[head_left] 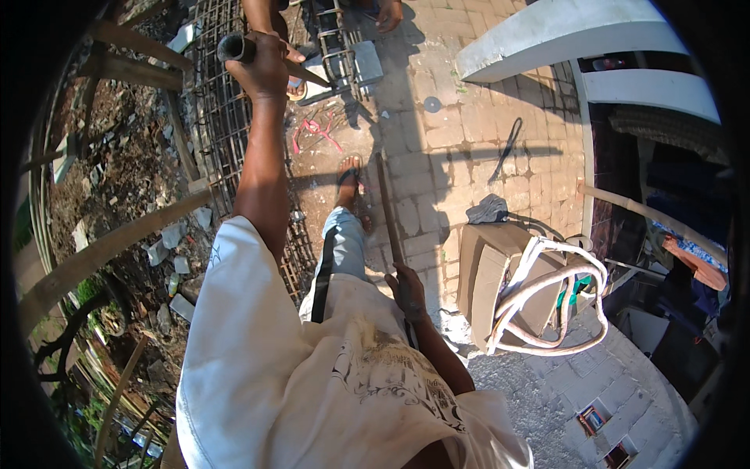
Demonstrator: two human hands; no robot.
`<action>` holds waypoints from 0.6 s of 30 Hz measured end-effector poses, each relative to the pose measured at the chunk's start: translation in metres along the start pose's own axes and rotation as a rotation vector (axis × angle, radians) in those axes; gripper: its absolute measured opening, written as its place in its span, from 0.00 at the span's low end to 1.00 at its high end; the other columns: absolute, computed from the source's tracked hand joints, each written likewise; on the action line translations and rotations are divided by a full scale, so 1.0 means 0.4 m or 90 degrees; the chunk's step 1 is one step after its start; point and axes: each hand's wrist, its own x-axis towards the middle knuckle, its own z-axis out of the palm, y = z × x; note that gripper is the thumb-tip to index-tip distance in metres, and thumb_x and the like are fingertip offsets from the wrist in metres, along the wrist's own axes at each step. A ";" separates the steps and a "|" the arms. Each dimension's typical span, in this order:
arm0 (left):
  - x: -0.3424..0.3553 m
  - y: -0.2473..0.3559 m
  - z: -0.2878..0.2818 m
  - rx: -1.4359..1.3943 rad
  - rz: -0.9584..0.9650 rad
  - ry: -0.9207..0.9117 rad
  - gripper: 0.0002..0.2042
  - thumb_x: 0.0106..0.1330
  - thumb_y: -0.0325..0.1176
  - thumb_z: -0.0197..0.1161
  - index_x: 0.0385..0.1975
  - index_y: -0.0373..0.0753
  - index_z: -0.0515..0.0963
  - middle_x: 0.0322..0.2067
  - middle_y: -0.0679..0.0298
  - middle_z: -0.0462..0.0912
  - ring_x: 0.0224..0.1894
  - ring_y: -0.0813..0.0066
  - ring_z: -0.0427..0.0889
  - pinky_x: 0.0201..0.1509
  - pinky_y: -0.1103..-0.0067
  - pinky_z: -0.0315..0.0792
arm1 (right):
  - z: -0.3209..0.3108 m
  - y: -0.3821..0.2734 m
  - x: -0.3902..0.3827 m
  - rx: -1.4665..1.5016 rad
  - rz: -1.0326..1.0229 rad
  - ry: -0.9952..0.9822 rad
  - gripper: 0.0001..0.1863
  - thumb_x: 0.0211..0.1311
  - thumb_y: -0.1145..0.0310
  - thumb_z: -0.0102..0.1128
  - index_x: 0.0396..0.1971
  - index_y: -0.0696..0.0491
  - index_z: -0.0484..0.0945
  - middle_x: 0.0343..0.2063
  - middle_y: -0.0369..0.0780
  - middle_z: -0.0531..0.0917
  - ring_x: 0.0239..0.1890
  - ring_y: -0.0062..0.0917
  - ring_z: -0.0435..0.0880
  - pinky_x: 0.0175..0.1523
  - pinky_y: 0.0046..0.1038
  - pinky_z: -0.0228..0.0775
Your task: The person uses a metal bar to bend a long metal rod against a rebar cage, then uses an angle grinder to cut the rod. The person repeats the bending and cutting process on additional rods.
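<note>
My left hand [262, 69], arm stretched far forward, is closed around a dark round bar [237, 48] whose blunt end faces up toward me. Past my fist the bar seems to narrow toward a steel rebar cage [334, 43]. Down at my right hip, my right hand [408, 291] is wrapped around a long thin rod [387, 199] that points forward over the paving. Another person's arm [259, 14] reaches in close to my left hand, and that person's other hand [388, 14] shows at the top edge.
More rebar cages [215, 102] lie at left beside rubble [129, 168] and wooden beams [117, 242]. Pink string [316, 134] lies near my sandalled foot [349, 173]. At right stands a cardboard box [500, 262] with white hose [582, 270] coiled on it, near a grey block wall [547, 391].
</note>
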 end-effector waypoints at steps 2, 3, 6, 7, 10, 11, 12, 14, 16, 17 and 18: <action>0.005 -0.006 0.016 -0.010 0.015 -0.060 0.08 0.58 0.27 0.61 0.19 0.32 0.74 0.16 0.66 0.75 0.17 0.80 0.74 0.23 0.80 0.68 | 0.002 -0.024 0.048 0.078 0.140 -0.001 0.21 0.57 0.67 0.67 0.49 0.54 0.74 0.42 0.41 0.80 0.41 0.22 0.79 0.41 0.24 0.73; 0.008 -0.008 0.027 0.012 0.008 -0.040 0.08 0.58 0.27 0.61 0.18 0.32 0.74 0.15 0.66 0.75 0.17 0.81 0.74 0.23 0.81 0.68 | 0.004 -0.039 0.078 0.173 0.117 0.026 0.21 0.56 0.70 0.67 0.49 0.53 0.74 0.46 0.40 0.79 0.44 0.22 0.79 0.46 0.22 0.73; 0.007 -0.005 0.059 0.069 0.010 -0.067 0.07 0.56 0.26 0.60 0.19 0.33 0.74 0.15 0.67 0.75 0.17 0.81 0.74 0.23 0.82 0.67 | -0.020 -0.076 0.155 0.639 0.231 -0.125 0.18 0.61 0.66 0.61 0.51 0.52 0.73 0.53 0.43 0.75 0.54 0.30 0.76 0.57 0.32 0.70; 0.002 -0.002 0.071 0.080 0.004 -0.067 0.08 0.58 0.27 0.59 0.18 0.33 0.73 0.14 0.66 0.73 0.16 0.80 0.72 0.22 0.81 0.66 | -0.024 -0.085 0.173 0.735 0.269 -0.141 0.19 0.61 0.65 0.59 0.51 0.52 0.73 0.55 0.46 0.73 0.56 0.33 0.74 0.59 0.36 0.68; -0.036 0.017 0.097 0.039 -0.072 -0.065 0.11 0.59 0.25 0.55 0.14 0.35 0.67 0.13 0.65 0.69 0.15 0.80 0.67 0.20 0.79 0.63 | -0.002 -0.102 0.187 1.078 0.269 -0.255 0.19 0.61 0.64 0.53 0.52 0.52 0.72 0.58 0.51 0.69 0.62 0.39 0.69 0.62 0.42 0.65; -0.055 0.028 0.099 0.042 -0.093 -0.056 0.11 0.58 0.25 0.55 0.14 0.35 0.66 0.13 0.65 0.69 0.15 0.80 0.67 0.20 0.80 0.62 | 0.021 -0.107 0.180 1.191 0.267 -0.307 0.19 0.61 0.64 0.50 0.52 0.51 0.72 0.59 0.52 0.68 0.63 0.41 0.67 0.63 0.43 0.64; -0.066 0.036 0.103 0.041 -0.107 -0.052 0.11 0.57 0.24 0.54 0.13 0.36 0.66 0.13 0.65 0.69 0.14 0.80 0.66 0.20 0.80 0.62 | 0.046 -0.110 0.179 1.279 0.262 -0.291 0.19 0.57 0.65 0.48 0.49 0.51 0.74 0.58 0.53 0.68 0.60 0.41 0.70 0.62 0.45 0.65; -0.084 0.052 0.100 0.049 -0.107 -0.029 0.11 0.56 0.24 0.54 0.13 0.37 0.64 0.12 0.64 0.68 0.14 0.80 0.64 0.19 0.81 0.60 | 0.112 -0.120 0.164 1.189 0.533 -0.152 0.11 0.61 0.64 0.52 0.40 0.52 0.72 0.38 0.46 0.77 0.38 0.29 0.77 0.42 0.34 0.74; -0.092 0.063 0.084 0.096 -0.071 -0.042 0.10 0.56 0.26 0.52 0.13 0.38 0.63 0.12 0.62 0.69 0.14 0.80 0.63 0.19 0.81 0.60 | 0.187 -0.141 0.151 0.839 0.649 -0.098 0.12 0.60 0.64 0.57 0.38 0.54 0.69 0.29 0.41 0.77 0.29 0.26 0.76 0.35 0.32 0.74; -0.087 0.071 0.069 0.094 -0.067 -0.066 0.10 0.57 0.31 0.54 0.15 0.36 0.67 0.16 0.64 0.72 0.18 0.80 0.68 0.22 0.82 0.64 | 0.217 -0.158 0.128 0.549 0.642 -0.059 0.14 0.59 0.64 0.60 0.38 0.55 0.69 0.28 0.40 0.77 0.28 0.29 0.77 0.37 0.33 0.73; -0.090 0.067 0.066 0.072 -0.082 -0.065 0.11 0.57 0.30 0.54 0.14 0.36 0.66 0.16 0.64 0.71 0.18 0.80 0.68 0.21 0.81 0.63 | 0.236 -0.173 0.110 0.260 0.528 -0.103 0.20 0.62 0.62 0.55 0.49 0.55 0.64 0.31 0.47 0.80 0.31 0.39 0.80 0.40 0.38 0.74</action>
